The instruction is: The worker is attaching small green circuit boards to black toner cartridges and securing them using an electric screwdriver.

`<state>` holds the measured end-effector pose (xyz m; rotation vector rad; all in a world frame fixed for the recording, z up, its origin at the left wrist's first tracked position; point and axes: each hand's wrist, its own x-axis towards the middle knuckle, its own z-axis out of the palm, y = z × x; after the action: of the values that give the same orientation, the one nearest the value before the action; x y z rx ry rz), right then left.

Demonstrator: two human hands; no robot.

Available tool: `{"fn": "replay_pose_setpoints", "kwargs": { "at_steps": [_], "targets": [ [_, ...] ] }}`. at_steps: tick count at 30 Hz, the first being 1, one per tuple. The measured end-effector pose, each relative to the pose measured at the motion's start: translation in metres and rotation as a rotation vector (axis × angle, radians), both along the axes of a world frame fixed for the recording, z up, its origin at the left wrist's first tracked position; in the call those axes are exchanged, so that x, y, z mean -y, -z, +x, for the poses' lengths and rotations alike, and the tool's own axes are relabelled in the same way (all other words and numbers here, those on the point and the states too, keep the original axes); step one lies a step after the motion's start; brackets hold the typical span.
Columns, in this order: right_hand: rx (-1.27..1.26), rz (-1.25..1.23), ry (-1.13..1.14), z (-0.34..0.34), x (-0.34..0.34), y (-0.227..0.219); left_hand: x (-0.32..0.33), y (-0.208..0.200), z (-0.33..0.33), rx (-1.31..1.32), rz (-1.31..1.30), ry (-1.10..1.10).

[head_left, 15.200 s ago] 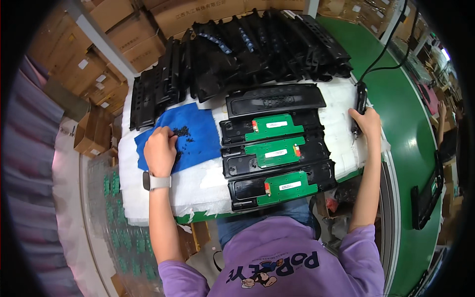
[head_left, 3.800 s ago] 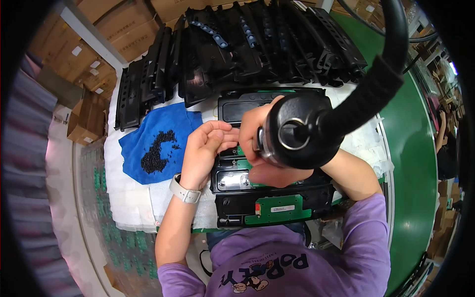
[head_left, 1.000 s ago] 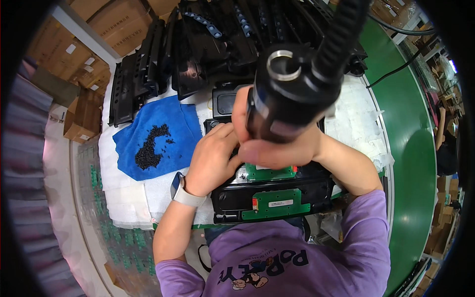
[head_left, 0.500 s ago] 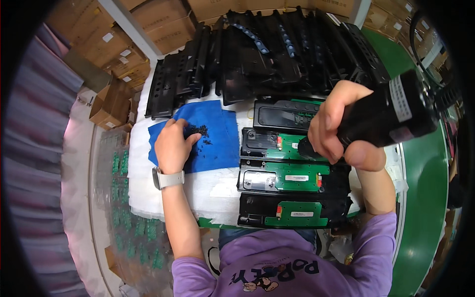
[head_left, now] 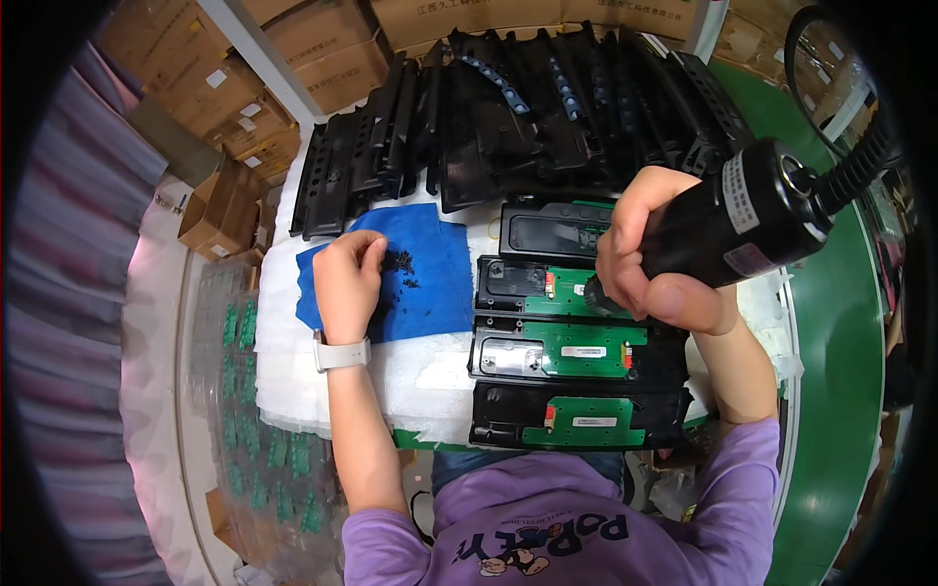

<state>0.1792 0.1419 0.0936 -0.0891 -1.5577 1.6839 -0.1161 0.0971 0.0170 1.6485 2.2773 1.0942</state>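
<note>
My left hand (head_left: 347, 281) is raised over a blue cloth (head_left: 435, 298), thumb and fingers pinched together. Whatever the pinch holds is too small to make out. Beside those fingertips lies a scattered pile of tiny black screws (head_left: 402, 262). My right hand (head_left: 650, 259) wraps round a black electric screwdriver (head_left: 733, 210), its corded end toward the upper right. The tool's lower end is over a green circuit board (head_left: 567, 281) in a black plastic housing (head_left: 508, 278); its tip is mostly hidden. Two similar housings with boards (head_left: 586, 354) lie nearer me.
Another black housing (head_left: 547, 232) is just beyond. Long black plastic parts (head_left: 537, 146) are stacked across the back of the white-covered table (head_left: 420, 376). The screwdriver's coiled cable (head_left: 860, 176) runs up at right. Clear trays with green boards (head_left: 244, 391) are at left, near cartons (head_left: 225, 210).
My left thumb and fingers have closed into a pinch and drawn up slightly from the screws. My right hand and the screwdriver have shifted a little to the left.
</note>
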Motion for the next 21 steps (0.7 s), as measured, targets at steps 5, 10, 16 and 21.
{"fn": "replay_pose_setpoints", "kwargs": {
  "at_steps": [5, 10, 16, 21],
  "targets": [
    [-0.028, -0.06, 0.041, 0.0, 0.001, -0.001, -0.003, 0.003, 0.017, 1.344, 0.12, 0.357],
    [-0.016, -0.082, 0.093, 0.002, 0.002, -0.006, -0.003, 0.012, 0.049, 1.833, 0.033, 0.554],
    [-0.068, -0.018, 0.14, 0.001, -0.001, -0.009, 0.006, 0.01, 0.077, 1.774, -0.19, 0.623],
    [-0.198, 0.069, 0.108, 0.005, -0.007, -0.007, 0.01, 0.013, 0.086, 1.684, -0.243, 0.649]
  ]
}}
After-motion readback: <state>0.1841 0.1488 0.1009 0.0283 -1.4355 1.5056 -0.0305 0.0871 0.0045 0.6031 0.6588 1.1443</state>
